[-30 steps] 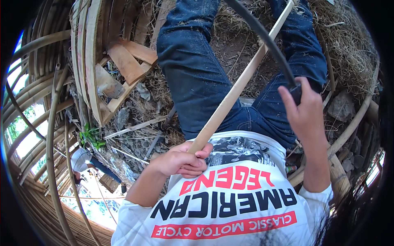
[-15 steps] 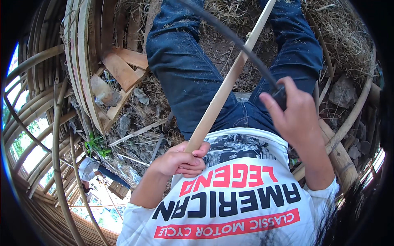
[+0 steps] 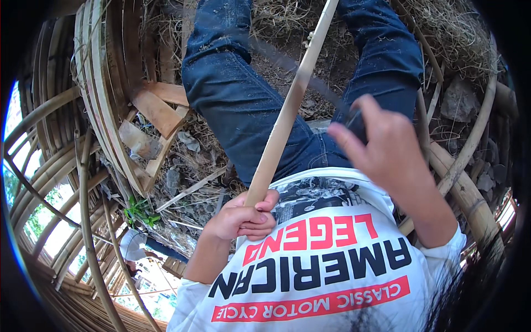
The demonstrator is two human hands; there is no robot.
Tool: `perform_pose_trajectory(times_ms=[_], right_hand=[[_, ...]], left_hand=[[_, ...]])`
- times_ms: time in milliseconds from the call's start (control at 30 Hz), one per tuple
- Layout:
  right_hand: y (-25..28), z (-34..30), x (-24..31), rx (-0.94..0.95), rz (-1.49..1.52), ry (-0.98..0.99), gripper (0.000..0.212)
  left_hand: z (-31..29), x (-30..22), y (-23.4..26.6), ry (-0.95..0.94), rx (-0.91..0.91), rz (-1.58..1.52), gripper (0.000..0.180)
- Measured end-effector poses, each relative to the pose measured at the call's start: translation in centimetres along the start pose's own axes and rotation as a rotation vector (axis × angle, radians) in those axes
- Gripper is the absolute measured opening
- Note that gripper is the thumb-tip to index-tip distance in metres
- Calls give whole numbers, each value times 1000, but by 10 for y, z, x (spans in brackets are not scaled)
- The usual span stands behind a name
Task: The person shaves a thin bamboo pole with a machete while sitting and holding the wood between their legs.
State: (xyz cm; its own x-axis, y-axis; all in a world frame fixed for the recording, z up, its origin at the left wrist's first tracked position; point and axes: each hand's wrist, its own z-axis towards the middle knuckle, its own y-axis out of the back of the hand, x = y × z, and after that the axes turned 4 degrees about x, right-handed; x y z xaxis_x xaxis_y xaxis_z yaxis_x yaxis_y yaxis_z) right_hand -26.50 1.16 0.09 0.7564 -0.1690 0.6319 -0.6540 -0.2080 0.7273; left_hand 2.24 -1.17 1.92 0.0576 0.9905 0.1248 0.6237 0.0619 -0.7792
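A long, flat bamboo strip [image 3: 282, 124] slants up from my waist and runs between my knees. My left hand [image 3: 246, 217] is closed around its near end, against my shirt. To the right, my right hand [image 3: 387, 146] grips the black handle of a long-bladed knife [image 3: 357, 127]. Motion smears the blade, which reaches up and left and crosses the strip's line of sight. Whether the blade touches the strip I cannot tell. A small rough node shows on the strip's far part.
Split bamboo lengths [image 3: 91, 83] stand in a bundle at left, beside wooden offcuts [image 3: 157, 110]. Fine shavings [image 3: 462, 39] lie heaped at far right, near a grey stone [image 3: 460, 100] and bamboo poles [image 3: 462, 191]. Another person [image 3: 135, 243] is at lower left.
The view has shifted slightly. My right hand and the knife have moved a little left, and the blade is more blurred. My left hand keeps its hold on the bamboo strip.
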Motion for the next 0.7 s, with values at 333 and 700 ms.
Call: perform_pose_trajectory(times_ms=[333,700], right_hand=[[9,19,-27,-22,113,-181,41],[1,16,-26,-85,36,-78,36]], left_hand=[[-1,-3,-11,-29,-95,105,19],[-5,-1,-13,-81,-192,213,18]])
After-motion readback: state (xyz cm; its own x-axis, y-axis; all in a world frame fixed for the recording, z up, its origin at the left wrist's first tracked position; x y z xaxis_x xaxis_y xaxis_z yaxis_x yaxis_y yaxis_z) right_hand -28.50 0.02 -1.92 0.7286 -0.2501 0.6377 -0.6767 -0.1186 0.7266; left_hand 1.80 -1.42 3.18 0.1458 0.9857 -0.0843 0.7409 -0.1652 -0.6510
